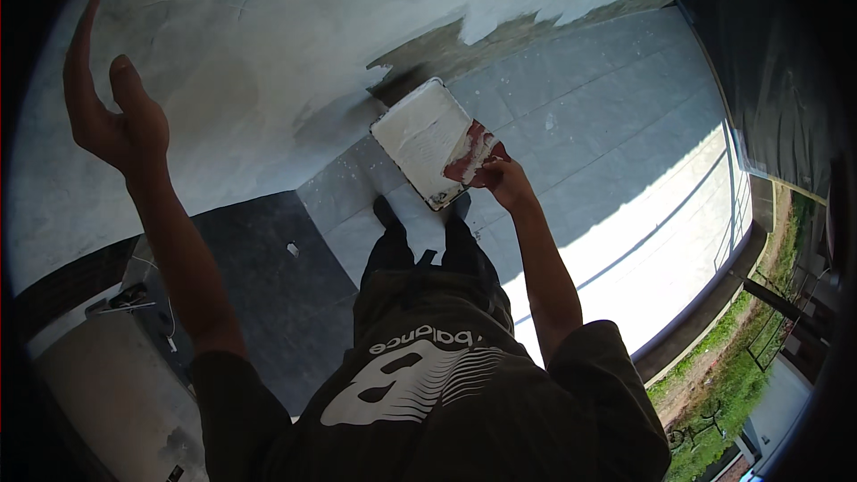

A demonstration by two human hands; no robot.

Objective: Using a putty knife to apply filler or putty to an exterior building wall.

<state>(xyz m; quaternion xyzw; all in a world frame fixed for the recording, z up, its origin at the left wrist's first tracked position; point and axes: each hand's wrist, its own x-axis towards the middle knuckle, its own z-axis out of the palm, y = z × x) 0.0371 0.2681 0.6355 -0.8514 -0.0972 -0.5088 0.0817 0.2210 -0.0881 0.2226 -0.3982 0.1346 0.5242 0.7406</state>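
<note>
Grey tiled floor (589, 116), part shaded and part sunlit, with greenery outside its edge.
White specks dot the shaded tiles, and a bright patch of sunlight (661, 232) with thin shadow lines lies across the right part. Dark, creased sheeting (777, 80) hangs at the upper right. Below it, beyond the floor's curved edge, run a strip of grass (714, 366) and a dark post (775, 299). On the left, a dark grey floor section (259, 281) bears a small white piece (293, 249); a thin white cable (171, 317) trails near its far left side.
</note>
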